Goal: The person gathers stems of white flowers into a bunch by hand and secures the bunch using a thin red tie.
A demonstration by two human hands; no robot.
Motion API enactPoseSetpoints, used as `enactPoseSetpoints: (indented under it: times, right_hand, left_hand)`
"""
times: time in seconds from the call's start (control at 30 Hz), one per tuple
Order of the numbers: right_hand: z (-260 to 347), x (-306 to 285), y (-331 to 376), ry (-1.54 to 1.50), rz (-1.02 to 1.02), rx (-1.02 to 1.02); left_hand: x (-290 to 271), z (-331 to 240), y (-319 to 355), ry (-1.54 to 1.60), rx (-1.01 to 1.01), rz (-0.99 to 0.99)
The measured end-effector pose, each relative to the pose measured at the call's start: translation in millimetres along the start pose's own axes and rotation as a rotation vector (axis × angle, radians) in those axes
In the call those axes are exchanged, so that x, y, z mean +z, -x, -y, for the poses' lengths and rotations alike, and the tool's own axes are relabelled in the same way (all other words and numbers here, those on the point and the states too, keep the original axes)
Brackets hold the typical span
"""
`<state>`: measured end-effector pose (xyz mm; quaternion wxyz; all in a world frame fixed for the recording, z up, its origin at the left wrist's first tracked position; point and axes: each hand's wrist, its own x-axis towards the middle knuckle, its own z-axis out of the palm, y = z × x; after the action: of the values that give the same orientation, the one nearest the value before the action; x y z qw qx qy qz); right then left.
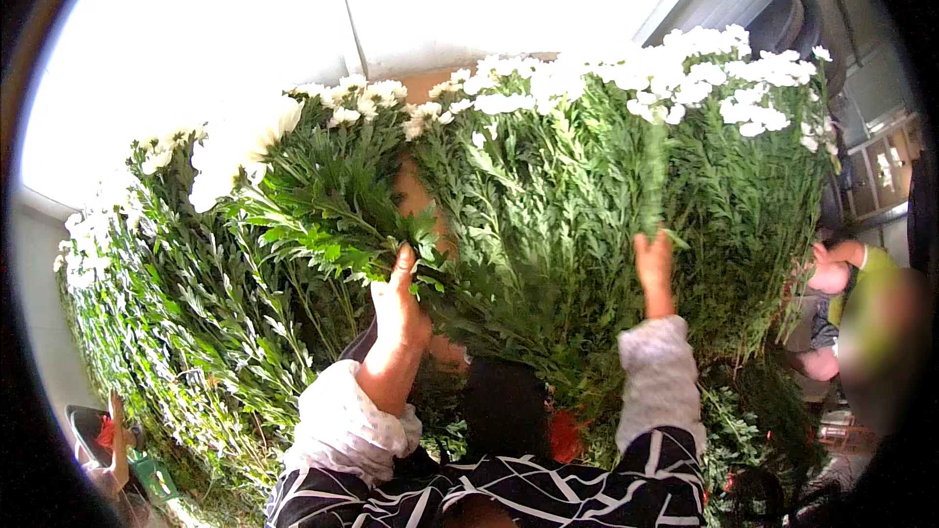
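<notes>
My left hand (pixel 399 318) is wrapped round the stems of a bunch of white chrysanthemums (pixel 323 220), its thumb on top. The bunch tilts to the upper left, its leaves fanned out and its blooms at the far end. My right hand (pixel 655 259) pinches a single chrysanthemum stem (pixel 653 176), smeared by motion, which stands upright in front of the pile. Behind it lies a deep bank of cut chrysanthemums (pixel 538 196), heads away from me and stems toward me. A second bank (pixel 215 274) spreads to the left of my left hand.
A strip of brown board (pixel 416 191) shows between the two banks. At the right edge sits another person (pixel 871 303) in a yellow-green top. Another person's arm (pixel 117 450) is at the lower left, beside a green plastic thing (pixel 154 477). A bright white wall (pixel 440 0) rises behind.
</notes>
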<state>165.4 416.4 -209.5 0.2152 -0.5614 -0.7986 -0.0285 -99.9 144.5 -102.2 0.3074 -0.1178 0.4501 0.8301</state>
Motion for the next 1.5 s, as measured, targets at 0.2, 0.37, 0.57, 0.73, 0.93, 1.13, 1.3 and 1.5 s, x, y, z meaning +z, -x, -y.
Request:
enactPoseSetpoints:
  times: [0.2, 0.37, 0.57, 0.73, 0.93, 1.13, 1.3, 1.5]
  right_hand:
    - [172.3, 133.4, 57.3, -0.402, 0.845, -0.037]
    - [225.7, 203.6, 114.2, -0.023, 0.745, -0.121]
    - [189.7, 213.2, 98.5, -0.234, 0.543, -0.229]
    - [167.8, 96.8, 71.9, -0.585, 0.478, -0.308]
    - [139.5, -90.1, 39.8, -0.689, 0.348, 0.074]
    - [75.4, -199.7, -17.4, -0.324, -0.255, 0.022]
    - [-2.2, -163.8, -24.6, -0.011, -0.272, 0.041]
    - [-32.7, -27.9, 37.2, -0.022, 0.216, 0.347]
  left_hand:
    - [-19.9, 0.4, -3.5, -0.029, -0.121, -0.056]
    - [-45.4, -3.6, -10.4, -0.001, -0.071, -0.108]
    - [-34.6, -3.9, -12.9, -0.126, -0.006, -0.152]
    - [-26.7, -8.3, -10.0, 0.038, -0.11, -0.047]
    - [-24.8, -6.4, -6.8, 0.062, -0.2, 0.092]
    - [-13.8, -6.4, -1.3, 0.151, -0.282, 0.201]
    - [-0.5, 10.3, -2.9, 0.033, -0.286, 0.279]
    - [16.5, 26.3, 6.3, -0.055, -0.303, 0.178]
